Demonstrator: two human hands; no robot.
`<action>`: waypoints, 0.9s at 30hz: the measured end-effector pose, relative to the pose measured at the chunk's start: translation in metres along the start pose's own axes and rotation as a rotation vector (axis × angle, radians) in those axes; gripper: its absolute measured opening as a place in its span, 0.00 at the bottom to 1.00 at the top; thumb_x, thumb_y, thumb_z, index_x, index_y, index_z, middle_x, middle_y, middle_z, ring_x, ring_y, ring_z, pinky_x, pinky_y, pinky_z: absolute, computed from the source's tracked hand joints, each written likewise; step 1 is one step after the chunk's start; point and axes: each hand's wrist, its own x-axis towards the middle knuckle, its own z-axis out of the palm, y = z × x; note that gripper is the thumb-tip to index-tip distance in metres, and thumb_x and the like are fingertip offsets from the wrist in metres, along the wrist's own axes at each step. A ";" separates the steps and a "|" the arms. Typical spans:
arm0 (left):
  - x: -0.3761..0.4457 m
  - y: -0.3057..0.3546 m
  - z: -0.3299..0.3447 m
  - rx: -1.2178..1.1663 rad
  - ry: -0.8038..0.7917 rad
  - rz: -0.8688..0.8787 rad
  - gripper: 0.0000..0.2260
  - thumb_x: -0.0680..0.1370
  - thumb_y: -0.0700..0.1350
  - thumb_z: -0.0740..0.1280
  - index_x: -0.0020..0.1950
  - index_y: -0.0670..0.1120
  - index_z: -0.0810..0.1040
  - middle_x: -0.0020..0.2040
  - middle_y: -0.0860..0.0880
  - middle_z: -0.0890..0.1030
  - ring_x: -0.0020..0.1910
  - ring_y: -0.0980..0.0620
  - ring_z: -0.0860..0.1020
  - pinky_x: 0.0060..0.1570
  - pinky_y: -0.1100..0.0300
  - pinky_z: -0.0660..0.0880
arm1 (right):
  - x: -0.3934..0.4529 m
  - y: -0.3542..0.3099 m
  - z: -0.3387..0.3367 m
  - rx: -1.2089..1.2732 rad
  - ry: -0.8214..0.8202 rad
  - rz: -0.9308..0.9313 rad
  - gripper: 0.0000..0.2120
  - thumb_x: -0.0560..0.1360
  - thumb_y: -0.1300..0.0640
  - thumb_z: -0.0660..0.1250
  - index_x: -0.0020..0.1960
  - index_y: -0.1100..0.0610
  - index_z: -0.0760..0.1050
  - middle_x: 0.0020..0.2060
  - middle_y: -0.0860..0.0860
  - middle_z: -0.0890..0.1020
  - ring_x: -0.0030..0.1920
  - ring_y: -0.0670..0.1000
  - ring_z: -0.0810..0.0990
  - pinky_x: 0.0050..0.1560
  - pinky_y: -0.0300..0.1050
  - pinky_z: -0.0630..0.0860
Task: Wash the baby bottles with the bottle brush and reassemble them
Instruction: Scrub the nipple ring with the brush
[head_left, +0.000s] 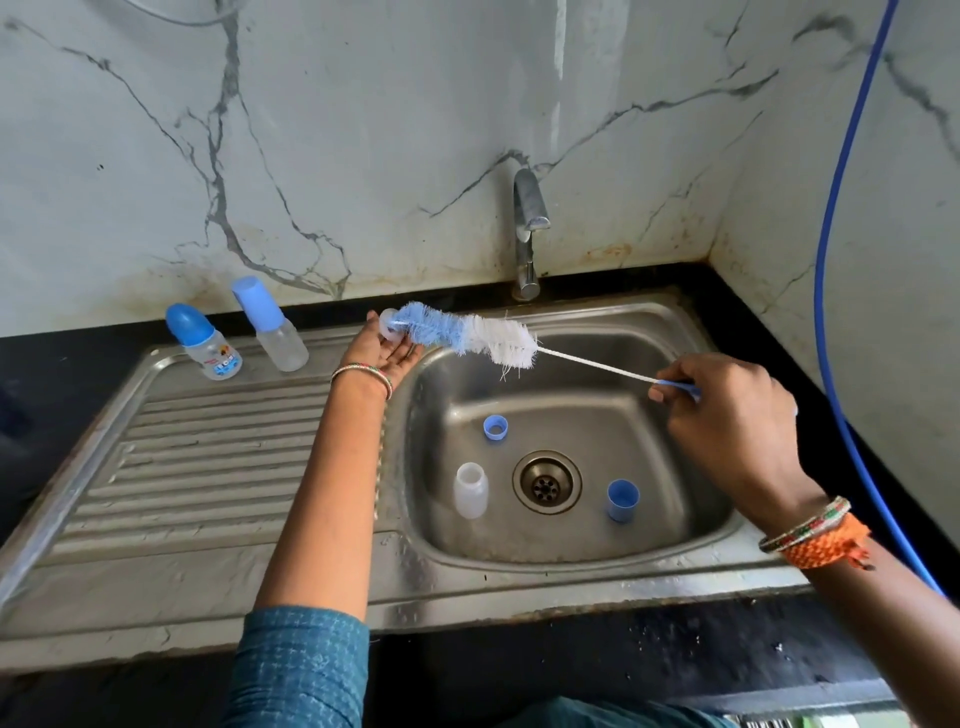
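Note:
My right hand (727, 415) pinches the thin handle of the blue-and-white bottle brush (467, 338), which stretches left over the sink basin (441, 384). The brush tip pushes into a small clear teat (388, 325) that lies on the fingers of my left hand (376, 353), held palm up at the basin's left rim. In the basin lie a clear bottle body (470, 490), a blue screw ring (495, 429) and a blue cap (622, 500). Two assembled bottles with blue caps stand on the drainboard, one printed (205, 343) and one plain (272, 325).
A chrome tap (527, 234) rises behind the basin with no water running. The ribbed steel drainboard (208, 467) spreads to the left. A blue hose (831, 260) hangs down the right wall. Marble walls close the back and right; a black counter (571, 660) runs along the front.

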 end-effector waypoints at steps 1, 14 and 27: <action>0.000 0.002 0.000 -0.018 -0.007 -0.011 0.09 0.82 0.48 0.59 0.45 0.45 0.72 0.66 0.39 0.74 0.66 0.43 0.72 0.61 0.48 0.70 | -0.001 -0.001 0.002 -0.038 0.052 -0.057 0.01 0.71 0.61 0.71 0.42 0.57 0.81 0.38 0.53 0.83 0.41 0.59 0.80 0.35 0.44 0.68; 0.004 0.009 -0.007 0.069 -0.013 -0.081 0.11 0.77 0.49 0.67 0.47 0.40 0.73 0.41 0.42 0.80 0.43 0.46 0.78 0.56 0.50 0.74 | 0.026 0.002 -0.015 -0.398 0.284 -0.858 0.09 0.66 0.68 0.60 0.40 0.62 0.79 0.34 0.55 0.78 0.32 0.57 0.76 0.27 0.44 0.68; -0.002 0.000 -0.020 -0.231 -0.425 0.030 0.14 0.74 0.46 0.63 0.54 0.39 0.77 0.49 0.44 0.84 0.49 0.50 0.83 0.47 0.54 0.81 | 0.011 0.021 0.025 0.967 -1.278 0.719 0.13 0.72 0.64 0.51 0.32 0.55 0.68 0.23 0.47 0.59 0.20 0.43 0.54 0.20 0.31 0.50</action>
